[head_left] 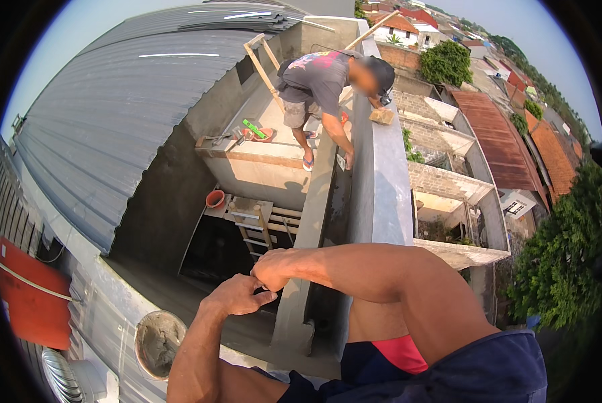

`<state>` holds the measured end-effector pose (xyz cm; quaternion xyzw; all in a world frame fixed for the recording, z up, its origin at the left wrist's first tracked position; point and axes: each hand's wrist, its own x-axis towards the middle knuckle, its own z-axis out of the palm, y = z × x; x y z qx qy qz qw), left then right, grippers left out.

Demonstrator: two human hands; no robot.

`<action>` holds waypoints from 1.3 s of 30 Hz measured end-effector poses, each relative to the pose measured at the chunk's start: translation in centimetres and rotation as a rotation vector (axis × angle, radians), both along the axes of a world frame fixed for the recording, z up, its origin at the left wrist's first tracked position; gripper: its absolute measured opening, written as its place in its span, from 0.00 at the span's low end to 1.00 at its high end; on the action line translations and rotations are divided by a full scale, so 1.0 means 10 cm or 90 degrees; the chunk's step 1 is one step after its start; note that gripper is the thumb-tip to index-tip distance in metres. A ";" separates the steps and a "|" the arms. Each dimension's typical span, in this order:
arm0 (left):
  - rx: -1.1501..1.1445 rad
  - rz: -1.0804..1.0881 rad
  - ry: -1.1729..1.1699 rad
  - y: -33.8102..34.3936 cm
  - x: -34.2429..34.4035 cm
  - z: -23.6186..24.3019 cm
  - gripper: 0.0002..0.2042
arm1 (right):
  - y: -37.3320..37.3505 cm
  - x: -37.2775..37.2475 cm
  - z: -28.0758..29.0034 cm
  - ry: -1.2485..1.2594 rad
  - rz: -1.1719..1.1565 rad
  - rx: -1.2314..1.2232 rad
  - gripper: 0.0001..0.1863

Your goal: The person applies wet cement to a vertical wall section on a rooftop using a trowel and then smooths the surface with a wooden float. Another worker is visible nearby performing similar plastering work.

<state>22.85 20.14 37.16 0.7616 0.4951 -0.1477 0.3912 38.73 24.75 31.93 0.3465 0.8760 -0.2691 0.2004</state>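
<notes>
Touching one another, the left hand [242,296] and right hand [274,269] have bent fingers; whether they grip anything, I cannot tell. To their left stands a bucket of grey mortar [158,344]. Beyond the hands, a ladder [263,225] shows at a dark opening [210,248]. Behind it, a co-worker [321,80] bends toward the smooth grey parapet [391,185], near ribbed metal roofing [133,94]; tiled houses [396,27] lie farthest.

A grey corrugated metal roof [106,127] is sloping on the left, a large red-orange object [32,309] is sitting near a silvery turbine ventilator [62,377], and a rusty-red sheet roof [499,138] is stretching beside roofless walled rooms [446,177] on the right.
</notes>
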 end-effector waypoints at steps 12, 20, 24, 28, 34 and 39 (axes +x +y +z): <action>-0.011 0.022 -0.008 0.01 0.02 0.00 0.27 | -0.01 0.03 0.05 0.002 -0.001 0.008 0.20; -0.008 0.007 -0.020 0.01 -0.01 -0.04 0.26 | 0.00 0.02 0.03 0.002 -0.005 0.010 0.20; 0.002 0.007 -0.017 0.00 -0.01 -0.04 0.27 | -0.01 0.02 0.03 -0.001 -0.006 0.021 0.20; 0.007 0.018 -0.019 -0.01 -0.03 -0.06 0.28 | 0.00 0.02 0.03 0.006 0.008 0.022 0.20; 0.009 0.016 -0.018 -0.01 -0.03 -0.09 0.28 | -0.02 0.01 0.02 0.001 0.016 0.027 0.19; 0.029 -0.012 -0.047 -0.01 -0.01 -0.01 0.27 | 0.01 0.04 0.07 0.014 -0.004 0.007 0.19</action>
